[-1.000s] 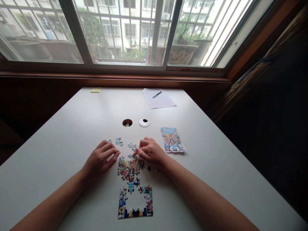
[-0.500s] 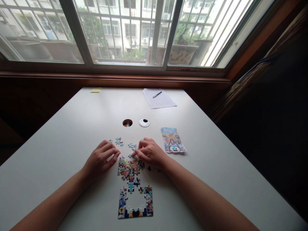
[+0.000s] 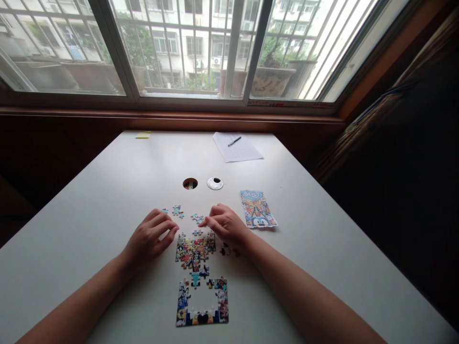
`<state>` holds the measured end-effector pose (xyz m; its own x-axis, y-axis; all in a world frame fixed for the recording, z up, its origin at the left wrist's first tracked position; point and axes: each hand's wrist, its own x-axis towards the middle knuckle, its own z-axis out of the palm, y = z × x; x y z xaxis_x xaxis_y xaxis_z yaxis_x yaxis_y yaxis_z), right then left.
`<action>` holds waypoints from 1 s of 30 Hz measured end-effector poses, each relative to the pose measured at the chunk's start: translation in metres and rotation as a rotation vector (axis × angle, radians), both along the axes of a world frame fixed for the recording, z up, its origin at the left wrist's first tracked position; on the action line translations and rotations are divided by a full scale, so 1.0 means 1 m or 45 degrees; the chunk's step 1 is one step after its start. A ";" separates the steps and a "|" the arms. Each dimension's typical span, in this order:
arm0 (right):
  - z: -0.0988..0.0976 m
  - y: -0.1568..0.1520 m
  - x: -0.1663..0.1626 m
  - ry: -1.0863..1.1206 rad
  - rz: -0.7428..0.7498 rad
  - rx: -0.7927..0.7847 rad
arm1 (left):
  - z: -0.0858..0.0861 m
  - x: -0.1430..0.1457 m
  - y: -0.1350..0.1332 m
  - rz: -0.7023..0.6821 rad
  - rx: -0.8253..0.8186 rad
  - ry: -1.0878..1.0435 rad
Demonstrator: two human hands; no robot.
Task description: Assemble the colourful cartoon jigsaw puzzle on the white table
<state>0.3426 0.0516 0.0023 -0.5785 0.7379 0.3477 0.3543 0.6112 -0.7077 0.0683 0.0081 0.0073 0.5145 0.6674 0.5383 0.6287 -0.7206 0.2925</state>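
My left hand (image 3: pixel 152 235) rests at the left of a partly joined jigsaw section (image 3: pixel 193 246), thumb and index fingertips brought together. Whether a piece is between them is hidden. My right hand (image 3: pixel 225 223) is over the section's upper right side, index finger stretched out and the other fingers bent. Its fingertip is at the edge of a light blue group of puzzle pieces (image 3: pixel 196 218). Just below lies a small joined strip of pieces (image 3: pixel 197 232). Nearer me sits a jigsaw frame (image 3: pixel 224 306) with an open middle.
Loose puzzle pieces (image 3: pixel 177 210) lie beyond my left hand, and dark pieces (image 3: pixel 224 249) beside my right wrist. A picture sheet (image 3: pixel 258 208) is at the right. Farther back are a round table hole (image 3: pixel 190 183), a metal cover (image 3: pixel 215 183), papers (image 3: pixel 240 150) and a pen (image 3: pixel 234 141).
My right index finger has drawn back from the small strip and moved slightly up and right, uncovering the strip and pieces by the wrist. My left hand has hardly moved.
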 end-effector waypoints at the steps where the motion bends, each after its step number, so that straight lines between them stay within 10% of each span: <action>1: 0.000 0.001 0.001 0.069 -0.037 -0.047 | 0.000 0.000 0.000 0.001 0.003 -0.002; 15: 0.005 0.009 0.004 0.187 -0.300 -0.201 | 0.002 0.001 -0.004 -0.002 0.068 -0.109; 30: 0.006 0.007 0.002 -0.148 -0.115 -0.150 | 0.006 0.002 -0.007 0.017 0.160 -0.170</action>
<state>0.3445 0.0588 0.0087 -0.5393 0.8203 0.1904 0.4872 0.4883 -0.7240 0.0706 0.0006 0.0138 0.4243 0.5969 0.6809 0.6000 -0.7486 0.2823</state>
